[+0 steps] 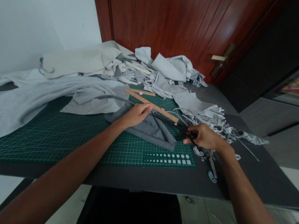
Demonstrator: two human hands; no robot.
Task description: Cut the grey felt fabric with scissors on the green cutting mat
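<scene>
Green cutting mat (57, 141) covers the tabletop in head view. Left hand (137, 115), fingers together, presses flat on grey fabric (149, 132) at centre. Right hand (206, 138), at four o'clock, has its fingers closed around black scissors (174, 123). Cut scraps (207, 118) lie heaped at three o'clock; larger cloth sheets (81, 61) remain at eleven o'clock.

Two hands (135, 115), one pair of black scissors (172, 123), two wooden rulers (151, 106), one green cutting mat (70, 132)
</scene>
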